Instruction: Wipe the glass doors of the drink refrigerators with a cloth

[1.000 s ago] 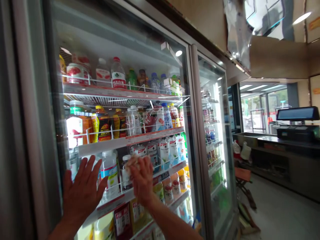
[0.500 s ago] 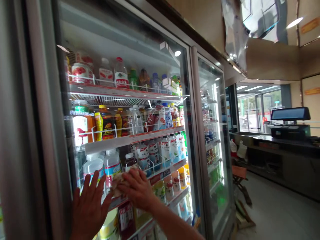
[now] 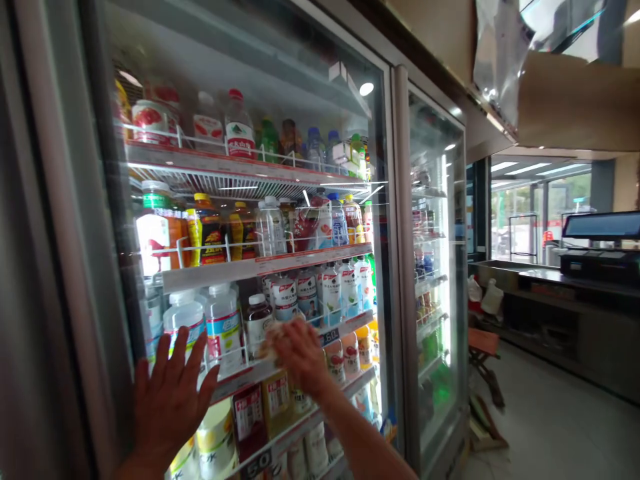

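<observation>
My left hand [image 3: 167, 397] lies with fingers spread against the glass door [image 3: 240, 60] of a drinks fridge, low on its left side. To its right, my right hand [image 3: 303, 357] is closed on a crumpled, pale cloth [image 3: 273, 340] and presses it to the same glass. The hand is a little blurred and covers part of the cloth. Behind the glass stand rows of drinks, among them a dark bottle with a white cap [image 3: 259, 320] just beside the cloth and a clear bottle with a blue and pink label [image 3: 223, 330] between the hands.
A second fridge door [image 3: 435, 267] stands to the right, past a metal frame [image 3: 404, 253]. Farther right are a folding wooden stool [image 3: 483, 343], a counter [image 3: 545, 327] and a till screen [image 3: 603, 225]. A silvery sheet [image 3: 497, 73] hangs above.
My right hand has slid the cloth to the right across the glass, away from my left hand. My left hand stays spread on the door. The view has shifted slightly.
</observation>
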`<state>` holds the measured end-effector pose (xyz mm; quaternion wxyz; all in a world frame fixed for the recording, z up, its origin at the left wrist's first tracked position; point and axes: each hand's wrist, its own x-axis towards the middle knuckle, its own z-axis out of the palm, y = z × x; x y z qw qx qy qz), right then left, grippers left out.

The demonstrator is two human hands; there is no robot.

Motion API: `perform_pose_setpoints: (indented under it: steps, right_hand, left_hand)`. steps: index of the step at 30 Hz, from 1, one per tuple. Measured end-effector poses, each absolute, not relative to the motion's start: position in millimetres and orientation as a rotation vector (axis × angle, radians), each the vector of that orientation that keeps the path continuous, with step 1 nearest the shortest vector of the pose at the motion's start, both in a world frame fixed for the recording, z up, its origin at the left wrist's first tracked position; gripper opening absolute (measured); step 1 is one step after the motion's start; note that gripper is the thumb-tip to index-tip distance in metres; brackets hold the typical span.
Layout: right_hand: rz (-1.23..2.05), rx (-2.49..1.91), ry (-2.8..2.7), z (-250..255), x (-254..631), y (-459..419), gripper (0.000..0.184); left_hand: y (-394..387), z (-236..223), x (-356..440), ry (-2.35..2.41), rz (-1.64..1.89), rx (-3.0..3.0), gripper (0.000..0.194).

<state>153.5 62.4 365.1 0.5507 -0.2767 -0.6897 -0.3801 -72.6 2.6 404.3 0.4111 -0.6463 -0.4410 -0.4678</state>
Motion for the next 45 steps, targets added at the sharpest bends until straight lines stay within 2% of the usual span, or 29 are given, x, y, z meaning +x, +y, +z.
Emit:
perform_pose_setpoints:
  steps: [3,5,9,11,15,17,21,23,29,35,41,45]
  right_hand:
    - [-0.716,-0.93,-1.169,374,190,78,0.046]
    - [-0.655,-0.973,-1.09,371,182,82,0.048]
    - [-0.791,-0.687,-1.597,349,140,67,0.041]
    - [-0.849,-0.622,-1.714,344,150,66,0.039]
    - [-0.697,-0.979,-1.25,352,202,84,0.047]
    - [-0.64,-1.035,-1.095,350,199,85,0.049]
    - [-0.837,-0.661,-1.638,326,162,66,0.041]
    - [-0.892,-0.562,-1.799,318,171,66,0.037]
    - [-0.632,-1.071,-1.079,327,233,94,0.05]
    - [-0.786,-0.667,-1.72,314,211,83,0.043]
    - [-0.57,-1.027,-1.08,337,246,101,0.049]
    - [-0.767,-0.728,-1.633,332,226,87,0.045]
  left_hand:
    - [4,402,-74,-1.142,-1.144,-1.601,0.068]
    - [6,401,-74,-1.166,-1.122,-1.579,0.069]
    - [5,402,-72,-1.187,-1.097,-1.556,0.07]
    - [3,399,-69,-1.213,-1.09,-1.557,0.07]
    - [0,387,-61,-1.259,-1.074,-1.541,0.073]
    - [1,381,-58,-1.265,-1.063,-1.533,0.074]
    - [1,377,-57,-1.305,-1.066,-1.523,0.073]
    - [0,378,-56,-1.321,-1.055,-1.533,0.073]
    - [0,378,-54,-1.334,-1.033,-1.5,0.079]
    - [8,375,-56,-1.252,-1.084,-1.451,0.079]
    - [11,376,-57,-1.2,-1.083,-1.422,0.076]
    - [10,377,-55,-1.206,-1.116,-1.417,0.073]
